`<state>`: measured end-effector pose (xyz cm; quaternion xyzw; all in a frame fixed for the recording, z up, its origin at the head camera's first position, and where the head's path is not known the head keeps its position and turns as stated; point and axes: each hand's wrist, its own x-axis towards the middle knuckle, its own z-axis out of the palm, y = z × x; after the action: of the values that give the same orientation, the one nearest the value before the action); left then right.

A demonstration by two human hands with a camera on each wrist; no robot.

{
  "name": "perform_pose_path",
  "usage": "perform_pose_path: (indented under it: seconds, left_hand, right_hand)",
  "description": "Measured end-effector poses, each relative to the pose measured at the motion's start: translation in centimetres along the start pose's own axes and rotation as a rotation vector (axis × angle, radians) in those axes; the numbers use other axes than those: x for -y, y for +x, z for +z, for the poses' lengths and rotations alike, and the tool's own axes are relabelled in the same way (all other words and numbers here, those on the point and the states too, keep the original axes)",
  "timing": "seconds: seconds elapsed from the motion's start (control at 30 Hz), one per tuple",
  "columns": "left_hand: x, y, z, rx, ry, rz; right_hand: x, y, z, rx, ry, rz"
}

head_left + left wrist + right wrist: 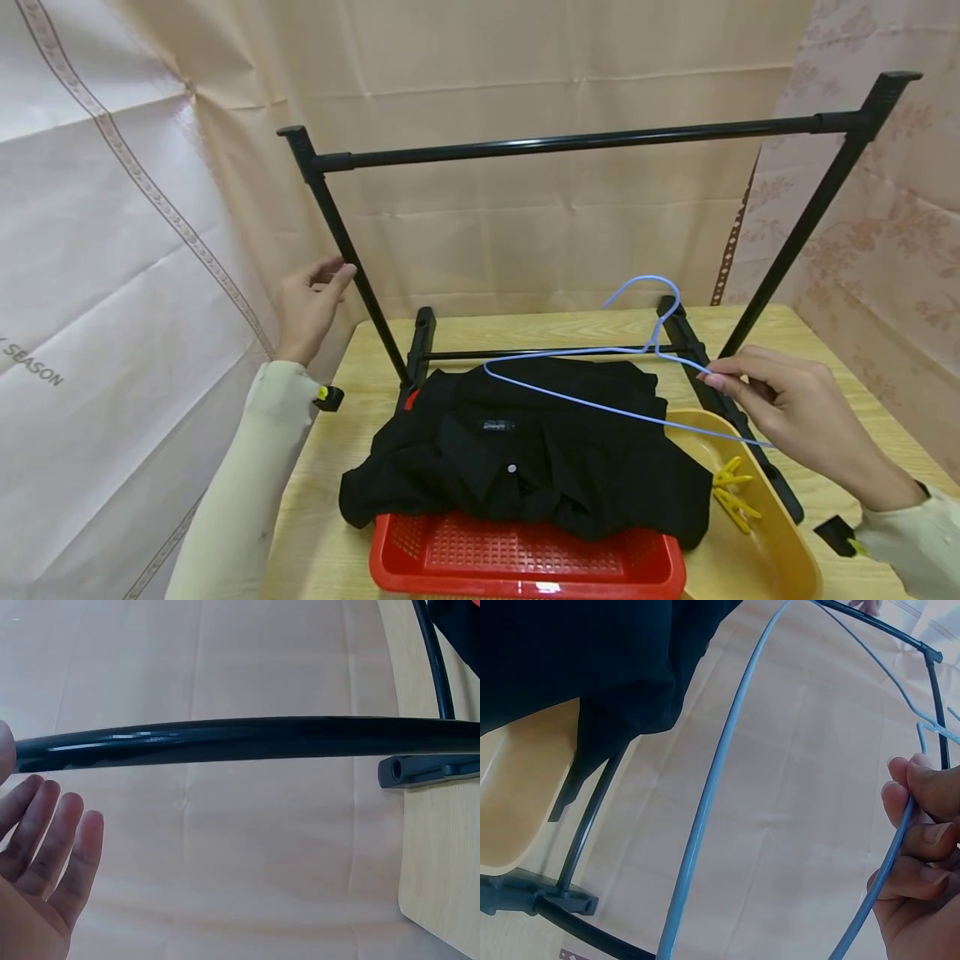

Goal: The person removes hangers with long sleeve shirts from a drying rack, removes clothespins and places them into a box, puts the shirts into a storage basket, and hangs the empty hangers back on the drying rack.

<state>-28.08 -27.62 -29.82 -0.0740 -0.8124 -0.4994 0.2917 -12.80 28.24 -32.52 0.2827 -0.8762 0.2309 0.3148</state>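
My right hand [795,400] pinches a blue clothes hanger [577,402] by one sloping arm near its hook. The hanger is tilted, and in the head view it overlaps a black collared garment [480,467] below. In the right wrist view, thumb and fingers wrap the hanger's wire [889,862]. My left hand [307,304] is at the left post [367,292] of a black garment rack, thumb over it in the head view. The left wrist view shows its fingers [64,832] loosely extended beside the post, not wrapped round it.
The garment lies over a red basket [525,587] and partly over a yellow tray [787,542] with yellow clothespins [731,496] in it. The rack's top bar [570,146] spans above the wooden table [315,500]. A beige curtain [525,242] hangs behind.
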Motion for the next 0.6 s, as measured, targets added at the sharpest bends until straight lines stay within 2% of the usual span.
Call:
perform_pose_path:
  seconds: [0.1,0.23,0.4,0.6]
  left_hand:
    - [-0.4,0.2,0.2,0.025,0.005,0.018]
    - [-0.3,0.4,0.7,0.027,-0.014,0.032]
    - [-0.2,0.6,1.0,0.018,-0.045,0.02]
    - [0.1,0.9,1.1,0.016,-0.032,0.014]
  right_hand:
    - [0.0,0.1,0.0,0.0,-0.006,-0.001]
    - [0.0,0.0,0.1,-0.003,-0.008,0.002]
    - [-0.1,-0.1,0.1,-0.005,-0.011,0.001]
    - [-0.3,0.1,-0.1,-0.008,-0.007,-0.011]
